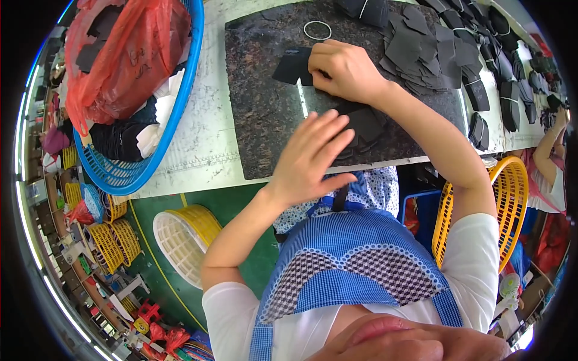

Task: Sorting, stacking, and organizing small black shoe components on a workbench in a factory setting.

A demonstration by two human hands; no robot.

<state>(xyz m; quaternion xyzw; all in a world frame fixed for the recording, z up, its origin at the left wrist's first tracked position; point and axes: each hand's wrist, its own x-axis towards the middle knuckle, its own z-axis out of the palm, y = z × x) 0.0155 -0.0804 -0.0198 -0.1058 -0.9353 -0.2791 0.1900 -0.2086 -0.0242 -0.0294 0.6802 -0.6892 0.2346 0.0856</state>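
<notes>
My right hand [344, 71] is closed, its fingers curled at the right edge of a flat black piece [291, 65] of sheet material. That piece lies on the dark speckled stone slab [256, 114], and its right edge goes out of sight under my fingers. Nearer to me, my left hand [310, 157] hovers palm down over the slab's front part, fingers spread, holding nothing. A small stack of black pieces [364, 129] rests on the slab below my right wrist. Beyond the black piece lies a white elastic ring [317, 30].
Loose dark grey pieces [415, 51] are heaped at the slab's right, near banded bundles [510, 105]. A blue basket [174, 129] with a red plastic bag [126, 60] stands at left. Yellow baskets [512, 192] flank me below the table. Another person [551, 162] is at far right.
</notes>
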